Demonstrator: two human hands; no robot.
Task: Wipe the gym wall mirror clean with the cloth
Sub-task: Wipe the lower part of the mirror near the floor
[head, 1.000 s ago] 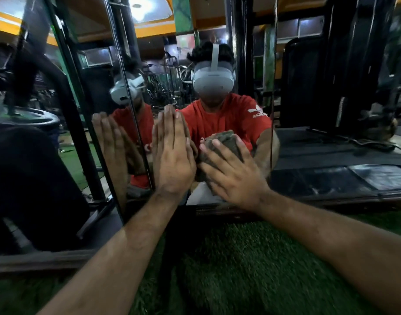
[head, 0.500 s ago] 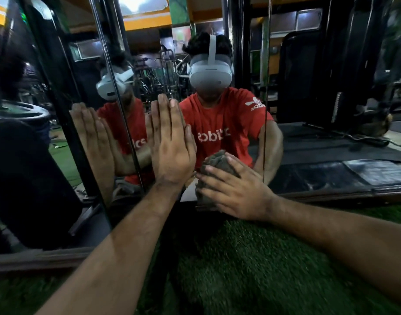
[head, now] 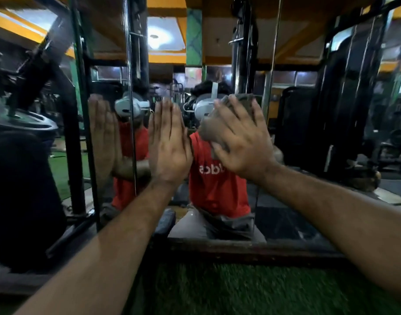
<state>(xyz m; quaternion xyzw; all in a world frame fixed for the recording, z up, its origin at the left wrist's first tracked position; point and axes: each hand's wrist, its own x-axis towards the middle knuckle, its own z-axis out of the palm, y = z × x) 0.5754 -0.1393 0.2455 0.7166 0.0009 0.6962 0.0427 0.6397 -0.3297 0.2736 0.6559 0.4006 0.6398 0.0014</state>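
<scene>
The wall mirror (head: 292, 137) fills the view ahead and reflects a person in a red shirt wearing a white headset. My left hand (head: 169, 144) lies flat against the glass, fingers straight and pointing up, holding nothing. To its right, my right hand (head: 242, 142) presses a bunched grey-brown cloth (head: 212, 126) onto the mirror at the height of the reflected headset. Most of the cloth is hidden under my palm and fingers.
A second mirror panel (head: 108, 142) meets the main one at an angle on the left, beside a black machine frame (head: 74, 123) and a weight plate (head: 29, 120). A dark wooden ledge (head: 240, 248) runs along the mirror's base. Green artificial turf (head: 217, 289) covers the floor.
My right hand has carried the cloth up the glass from near the mirror's base to headset height. My view has tilted upward. The left hand stays flat on the glass.
</scene>
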